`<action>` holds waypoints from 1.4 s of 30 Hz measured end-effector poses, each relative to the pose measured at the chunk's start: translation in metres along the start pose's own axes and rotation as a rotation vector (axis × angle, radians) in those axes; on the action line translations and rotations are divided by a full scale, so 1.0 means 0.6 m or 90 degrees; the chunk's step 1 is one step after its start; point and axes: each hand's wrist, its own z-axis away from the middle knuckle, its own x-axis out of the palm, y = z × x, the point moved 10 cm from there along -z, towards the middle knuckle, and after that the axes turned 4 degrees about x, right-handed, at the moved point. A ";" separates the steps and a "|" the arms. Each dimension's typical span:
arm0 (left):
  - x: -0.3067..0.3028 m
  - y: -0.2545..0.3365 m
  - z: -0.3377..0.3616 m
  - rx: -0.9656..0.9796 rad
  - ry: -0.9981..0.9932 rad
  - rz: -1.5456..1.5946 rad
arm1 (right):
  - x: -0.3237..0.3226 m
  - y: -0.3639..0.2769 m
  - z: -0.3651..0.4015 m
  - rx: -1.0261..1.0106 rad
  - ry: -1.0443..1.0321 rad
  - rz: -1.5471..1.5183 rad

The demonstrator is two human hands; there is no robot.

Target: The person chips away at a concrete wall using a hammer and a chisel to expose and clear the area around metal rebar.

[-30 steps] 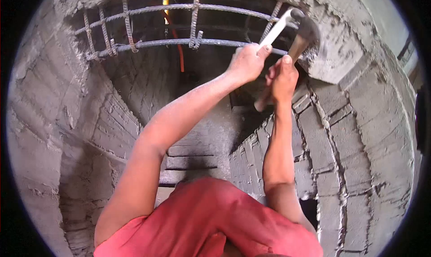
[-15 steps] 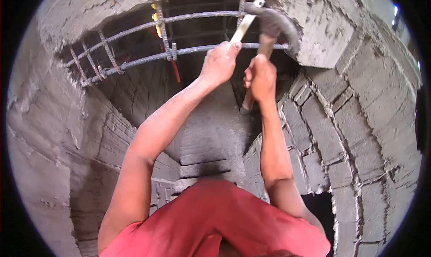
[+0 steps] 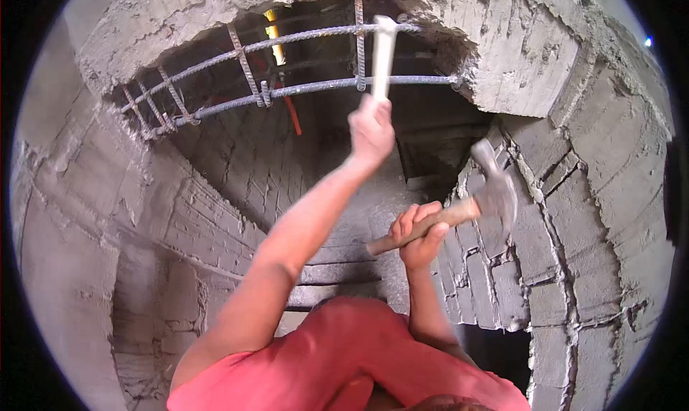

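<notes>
We grip a pale bar (image 3: 383,59) in our closed left hand (image 3: 372,134), upper centre of the frame, its broad end uppermost. Our right hand (image 3: 420,239), right of centre and lower, is wrapped around the wooden handle of a hammer (image 3: 465,208), its metal head pointing to the right of the frame.

A rough, broken concrete edge (image 3: 517,70) arches across the top and ends in a blocky corner at upper right. Under it, ribbed steel bars (image 3: 316,86) cross the opening from left to upper right; our pale bar overlaps them in view, and we cannot tell whether it touches. Below the steel, a dark gap leaves open room between our left hand and the block wall (image 3: 556,231) at right. The hammer head appears in front of that wall, apparently clear of it, though depth is hard to judge.

A second ago the hammer head was up beside the bar's top end at upper right; now it is well apart from it, lower in the frame. The bar, which leaned right, now stands nearly upright.
</notes>
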 end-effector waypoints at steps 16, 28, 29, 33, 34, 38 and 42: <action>-0.069 0.077 0.003 -0.012 -0.151 -0.086 | -0.123 -0.089 0.034 0.112 0.021 0.095; -0.096 0.058 -0.097 0.080 -0.172 -0.282 | -0.066 -0.068 0.007 -0.005 0.063 0.063; -0.099 0.058 -0.097 0.092 -0.165 -0.311 | -0.059 -0.067 -0.006 -0.034 0.051 0.030; -0.108 0.079 -0.090 0.105 -0.137 -0.358 | -0.003 -0.090 -0.078 -0.132 -0.024 -0.038; -0.111 0.081 -0.086 0.105 -0.136 -0.358 | 0.015 -0.102 -0.089 -0.166 -0.055 -0.058; -0.116 0.081 -0.080 0.124 -0.136 -0.331 | 0.045 -0.116 -0.103 -0.231 -0.104 -0.084; -0.119 0.085 -0.086 0.163 -0.140 -0.320 | 0.044 -0.086 -0.095 -0.236 -0.129 -0.063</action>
